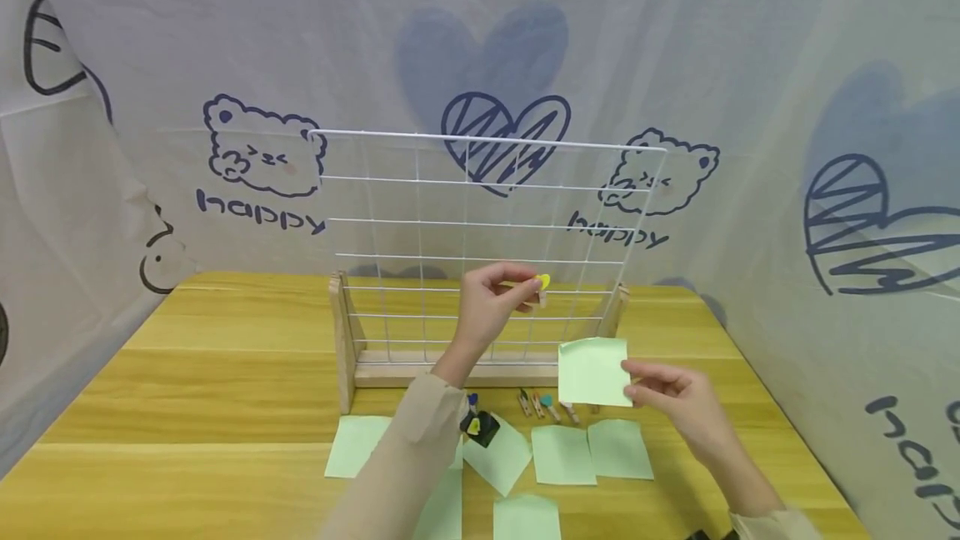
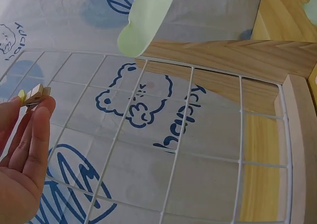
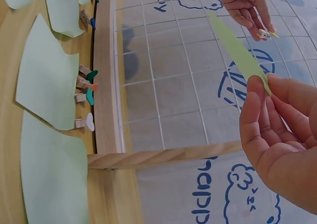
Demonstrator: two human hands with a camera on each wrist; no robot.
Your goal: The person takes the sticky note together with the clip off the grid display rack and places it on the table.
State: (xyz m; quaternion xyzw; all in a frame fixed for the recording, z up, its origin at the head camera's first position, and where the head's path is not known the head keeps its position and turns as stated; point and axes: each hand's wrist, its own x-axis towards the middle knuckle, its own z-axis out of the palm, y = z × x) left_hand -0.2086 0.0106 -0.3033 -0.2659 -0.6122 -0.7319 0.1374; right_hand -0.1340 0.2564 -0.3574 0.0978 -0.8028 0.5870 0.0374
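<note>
My left hand (image 1: 491,302) pinches a small wooden clothespin (image 2: 37,94) with a yellow decoration between thumb and fingertips, in front of the white wire grid (image 1: 442,223). Lower and to the right, my right hand (image 1: 678,398) holds a pale green paper square (image 1: 595,372) by its right edge, thumb on one side and fingers on the other. In the right wrist view this paper (image 3: 240,50) appears nearly edge-on, raised before the grid. The grid stands upright in a wooden base (image 1: 457,373).
Several more green paper squares (image 1: 564,455) lie on the wooden table (image 1: 187,390). A row of small clothespins (image 1: 538,405) with coloured decorations sits along the front of the base. Behind hangs a pale printed curtain (image 1: 360,40), which also encloses the sides.
</note>
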